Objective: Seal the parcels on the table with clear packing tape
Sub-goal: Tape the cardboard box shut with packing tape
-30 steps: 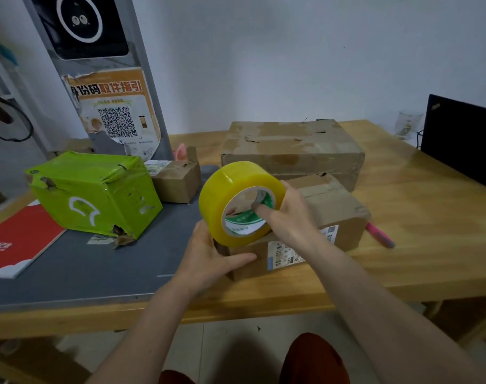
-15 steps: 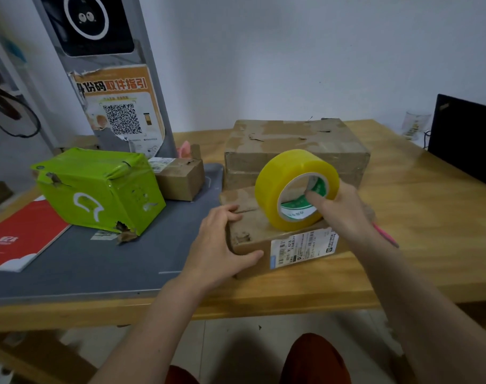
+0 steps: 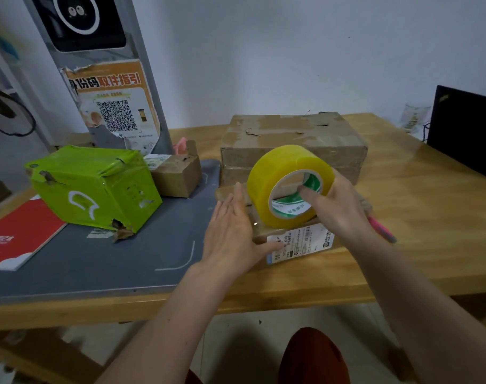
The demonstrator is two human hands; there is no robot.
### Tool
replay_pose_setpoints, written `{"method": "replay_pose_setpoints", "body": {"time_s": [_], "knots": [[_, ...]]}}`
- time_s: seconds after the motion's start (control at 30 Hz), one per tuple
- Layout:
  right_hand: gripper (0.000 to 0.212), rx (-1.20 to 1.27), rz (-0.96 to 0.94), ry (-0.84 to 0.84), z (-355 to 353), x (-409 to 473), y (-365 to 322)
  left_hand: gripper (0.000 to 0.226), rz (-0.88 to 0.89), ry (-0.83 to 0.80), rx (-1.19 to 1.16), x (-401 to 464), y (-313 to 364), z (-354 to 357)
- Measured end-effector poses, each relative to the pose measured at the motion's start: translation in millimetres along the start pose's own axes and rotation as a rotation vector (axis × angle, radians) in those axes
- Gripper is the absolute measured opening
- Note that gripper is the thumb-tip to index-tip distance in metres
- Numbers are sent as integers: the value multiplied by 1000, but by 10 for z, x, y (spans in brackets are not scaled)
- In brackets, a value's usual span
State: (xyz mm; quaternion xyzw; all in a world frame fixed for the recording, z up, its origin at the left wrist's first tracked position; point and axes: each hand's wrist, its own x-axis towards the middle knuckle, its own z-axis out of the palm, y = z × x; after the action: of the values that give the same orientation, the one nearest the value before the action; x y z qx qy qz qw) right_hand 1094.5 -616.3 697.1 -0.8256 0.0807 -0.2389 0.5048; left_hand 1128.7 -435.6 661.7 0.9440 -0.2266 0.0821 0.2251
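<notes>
Small brown parcel [image 3: 289, 236], white label facing front, lies at the near edge of the wooden surface [image 3: 419, 217], ahead of a larger taped box [image 3: 294, 142]. Yellowish tape roll [image 3: 290, 185] stands on edge on its top. Right hand [image 3: 337, 202] holds the roll, thumb inside the core; left hand [image 3: 233, 228] lies flat, fingers straight, on the parcel's left end. Judgement: keep the roll low, draw straight, and press flat behind it.

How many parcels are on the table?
4: green parcel left, small box behind it, large box at back, labelled box under the tape roll. Others may be hidden.

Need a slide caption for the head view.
Right hand runs tape roll across small parcel; left hand steadies it.
</notes>
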Motion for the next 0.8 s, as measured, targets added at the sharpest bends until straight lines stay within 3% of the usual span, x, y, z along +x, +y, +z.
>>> {"method": "replay_pose_setpoints", "body": {"time_s": [0.23, 0.43, 0.57, 0.63, 0.73, 0.8], "knots": [[16, -70, 18, 10, -213, 147, 44, 132, -38, -38, 13, -20, 35, -49], [40, 41, 179, 112, -314, 102, 158, 130, -41, -64, 50, -4, 27, -38], [14, 23, 171, 45, -246, 57, 180, 116, 9, -94, 176, -3, 66, -68], [13, 17, 169, 26, -239, 66, 191, 109, 27, -112, 298, 40, 145, -80], [19, -9, 176, 38, -213, 76, 208, 108, -17, -117, 397, 145, 314, -53], [37, -4, 180, 48, -200, 58, 177, 115, -5, -121, 377, 170, 353, 14]]}}
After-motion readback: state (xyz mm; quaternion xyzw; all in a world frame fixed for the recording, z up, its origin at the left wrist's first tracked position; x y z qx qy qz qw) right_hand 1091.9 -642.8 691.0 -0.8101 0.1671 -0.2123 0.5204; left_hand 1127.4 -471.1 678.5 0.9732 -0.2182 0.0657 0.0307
